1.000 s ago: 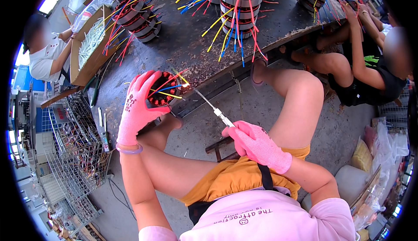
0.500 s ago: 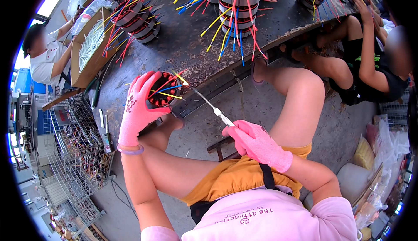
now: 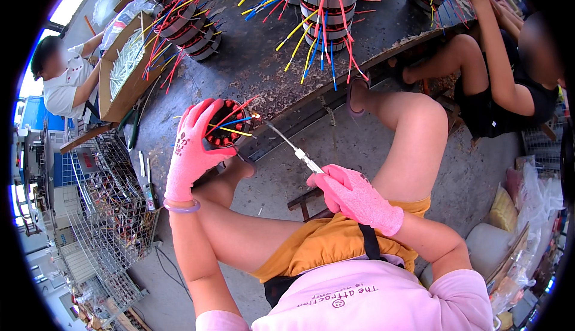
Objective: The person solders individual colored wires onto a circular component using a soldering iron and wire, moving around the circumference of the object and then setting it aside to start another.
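At the table's near edge, my left hand [image 3: 194, 136], in a pink glove, is wrapped round the side of a motor stator [image 3: 228, 125] with red windings. Red, blue and yellow wires stick out of it to the right. My right hand [image 3: 353, 194], also gloved, grips a slim wand-like tool [image 3: 306, 160] with a pale collar and a long thin metal tip. That tip points up and left at the blue wire's end, where a small orange glow shows. Whether the tip touches the wire I cannot tell.
Stacks of wired stators [image 3: 329, 11] stand on the dark worn table [image 3: 251, 61]. A cardboard box [image 3: 127, 70] of pale thin tubes is at the left, near a seated co-worker. Another co-worker [image 3: 503, 79] sits at the right. Wire baskets [image 3: 108, 211] stand at lower left.
The glow now sits at the blue wire's end; a yellow wire formerly angled toward the tip no longer shows there. My hands barely move. The right co-worker's arm has reached farther over the table.
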### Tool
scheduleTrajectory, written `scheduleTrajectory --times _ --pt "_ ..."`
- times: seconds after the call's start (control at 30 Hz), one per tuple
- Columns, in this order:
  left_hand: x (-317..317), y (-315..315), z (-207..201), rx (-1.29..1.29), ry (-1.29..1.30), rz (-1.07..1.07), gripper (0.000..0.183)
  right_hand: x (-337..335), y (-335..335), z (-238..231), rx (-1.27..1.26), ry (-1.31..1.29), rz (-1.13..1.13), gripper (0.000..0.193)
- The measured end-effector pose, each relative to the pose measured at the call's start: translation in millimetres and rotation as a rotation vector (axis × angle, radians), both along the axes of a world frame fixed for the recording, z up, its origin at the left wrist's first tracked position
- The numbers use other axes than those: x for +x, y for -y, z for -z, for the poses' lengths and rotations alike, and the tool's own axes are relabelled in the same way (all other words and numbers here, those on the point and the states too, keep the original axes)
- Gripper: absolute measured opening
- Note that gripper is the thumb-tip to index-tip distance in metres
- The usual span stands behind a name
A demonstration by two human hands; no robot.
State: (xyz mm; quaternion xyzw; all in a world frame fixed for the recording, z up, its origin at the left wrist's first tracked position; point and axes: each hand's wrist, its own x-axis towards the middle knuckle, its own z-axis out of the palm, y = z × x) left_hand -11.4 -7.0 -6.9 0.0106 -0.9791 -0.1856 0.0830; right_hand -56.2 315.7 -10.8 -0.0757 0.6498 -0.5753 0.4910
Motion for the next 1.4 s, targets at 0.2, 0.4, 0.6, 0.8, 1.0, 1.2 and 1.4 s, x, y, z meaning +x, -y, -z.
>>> scheduleTrajectory --times 0.2,0.4,0.6,0.8,1.0,1.2,1.4 --pt "0.9 0.5 -1.7 0.027 0.042 -0.016 0.090 0.1 0.4 -1.1 0.010 -0.019 -0.008 0.034" --pt "0.8 0.6 -2.5 0.048 0.058 -0.014 0.090 -0.6 -0.3 -2.0 0.015 0.014 0.003 0.034" --pt "0.0 0.8 -2.7 0.041 0.059 -0.010 0.090 -0.8 0.4 -3.2 0.019 0.015 -0.003 0.034" --pt "1.0 1.7 -1.1 0.050 0.056 -0.010 0.091 -1.8 0.5 -4.5 0.013 0.003 -0.017 0.034" --pt "0.5 0.2 -1.9 0.052 0.059 -0.018 0.091 -0.9 0.3 0.2 0.000 0.005 -0.012 0.035" --pt "-0.4 -3.2 -1.8 -0.008 -0.004 -0.018 0.089 -2.3 -0.4 -2.5 0.006 0.008 -0.007 0.034" --pt "-0.9 -0.9 -3.3 -0.071 -0.025 0.011 0.089 -1.6 -2.7 1.0 -0.005 0.034 0.004 0.034"
